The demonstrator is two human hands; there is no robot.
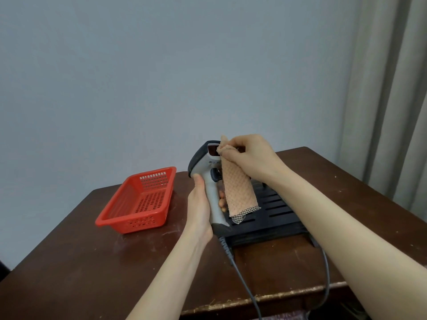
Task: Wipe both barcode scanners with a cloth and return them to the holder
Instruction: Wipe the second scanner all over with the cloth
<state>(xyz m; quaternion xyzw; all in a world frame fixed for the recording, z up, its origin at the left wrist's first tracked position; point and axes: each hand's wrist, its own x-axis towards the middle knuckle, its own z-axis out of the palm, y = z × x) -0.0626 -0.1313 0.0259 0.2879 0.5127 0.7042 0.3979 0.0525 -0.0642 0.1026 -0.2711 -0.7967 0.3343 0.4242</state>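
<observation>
Fingers of the left hand wrap the grey barcode scanner handle, holding it upright above the table centre; red basket near the left edge. Right hand pinches a peach cloth against the scanner head, over the black holder.

Dark brown wooden worktop, scratched and dusty, with chipped paint along the near edge. On its left part, a red plastic basket with little holes in the floor and walls, empty inside, standing flat and tilted a bit to the right. Behind everything, a plain pale blue-grey wall. On the far right, a long grey curtain hanging in folds, reaching down past the back corner of the worktop. Down in the left corner, a small dark shape, too cut off to tell.
</observation>
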